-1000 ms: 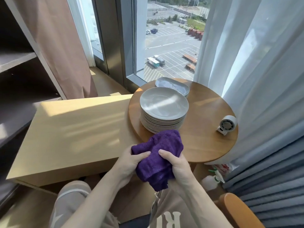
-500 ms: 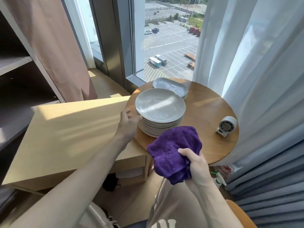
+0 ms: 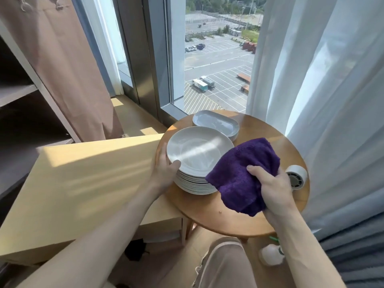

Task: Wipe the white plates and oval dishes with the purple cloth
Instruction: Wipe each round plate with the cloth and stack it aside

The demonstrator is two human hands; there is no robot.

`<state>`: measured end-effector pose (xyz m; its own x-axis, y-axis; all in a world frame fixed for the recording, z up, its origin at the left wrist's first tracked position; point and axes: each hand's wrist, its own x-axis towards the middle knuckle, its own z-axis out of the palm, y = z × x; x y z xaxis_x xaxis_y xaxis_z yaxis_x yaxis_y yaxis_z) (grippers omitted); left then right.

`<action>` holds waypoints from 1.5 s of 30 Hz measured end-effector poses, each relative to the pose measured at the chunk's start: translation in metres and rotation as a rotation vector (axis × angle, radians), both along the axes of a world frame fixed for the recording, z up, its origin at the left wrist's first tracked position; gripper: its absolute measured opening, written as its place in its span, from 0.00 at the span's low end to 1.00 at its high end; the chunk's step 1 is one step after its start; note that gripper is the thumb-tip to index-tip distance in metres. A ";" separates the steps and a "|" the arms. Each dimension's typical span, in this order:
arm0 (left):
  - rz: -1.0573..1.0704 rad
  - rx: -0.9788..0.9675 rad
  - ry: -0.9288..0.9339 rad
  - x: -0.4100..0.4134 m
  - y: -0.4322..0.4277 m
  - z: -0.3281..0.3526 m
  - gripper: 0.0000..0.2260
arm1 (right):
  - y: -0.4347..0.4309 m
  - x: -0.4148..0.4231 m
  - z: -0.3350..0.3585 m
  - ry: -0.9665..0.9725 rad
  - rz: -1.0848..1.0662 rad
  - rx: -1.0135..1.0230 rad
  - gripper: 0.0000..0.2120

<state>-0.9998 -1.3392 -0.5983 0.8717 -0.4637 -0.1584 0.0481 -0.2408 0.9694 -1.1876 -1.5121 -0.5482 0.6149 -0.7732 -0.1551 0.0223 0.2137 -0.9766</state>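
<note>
A stack of several white round plates (image 3: 197,150) stands on the round wooden table (image 3: 228,217). Behind it lie stacked white oval dishes (image 3: 216,123). My left hand (image 3: 165,169) grips the left rim of the top plate, thumb on its upper face, fingers at the edge. My right hand (image 3: 272,190) holds the bunched purple cloth (image 3: 243,175) at the stack's right side; the cloth overlaps the near right rim of the top plate and hides part of the stack.
A small white round device (image 3: 296,179) sits on the table's right edge, close to my right hand. A light wooden desk (image 3: 79,183) adjoins the table on the left. White curtains hang right, a window behind. A spray bottle (image 3: 271,255) stands on the floor.
My left hand let go of the cloth and reached to the plate stack, now gripping the top plate's rim. My right hand carried the cloth up and right to the stack.
</note>
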 end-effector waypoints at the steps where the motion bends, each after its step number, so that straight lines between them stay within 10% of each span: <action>1: -0.014 -0.028 0.017 0.002 0.001 0.000 0.36 | -0.004 0.003 0.001 0.010 0.006 -0.018 0.11; 25: -0.044 -0.129 0.013 0.008 -0.008 -0.037 0.43 | 0.001 0.040 0.019 -0.181 0.053 0.284 0.08; 33: -0.096 -0.183 0.021 0.014 -0.008 -0.049 0.43 | -0.012 0.090 0.054 0.447 -0.043 -0.654 0.24; 37: -0.121 -0.188 0.009 0.014 -0.008 -0.051 0.43 | -0.002 0.122 0.030 0.939 0.279 -1.194 0.20; 45: -0.114 -0.156 0.082 0.015 -0.005 -0.039 0.43 | -0.018 0.124 0.009 0.898 0.622 -1.104 0.34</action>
<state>-0.9853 -1.3444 -0.6371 0.7993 -0.5831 -0.1454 0.1093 -0.0970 0.9893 -1.0635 -1.5297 -0.5394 0.8917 -0.4149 -0.1806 -0.4515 -0.8425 -0.2938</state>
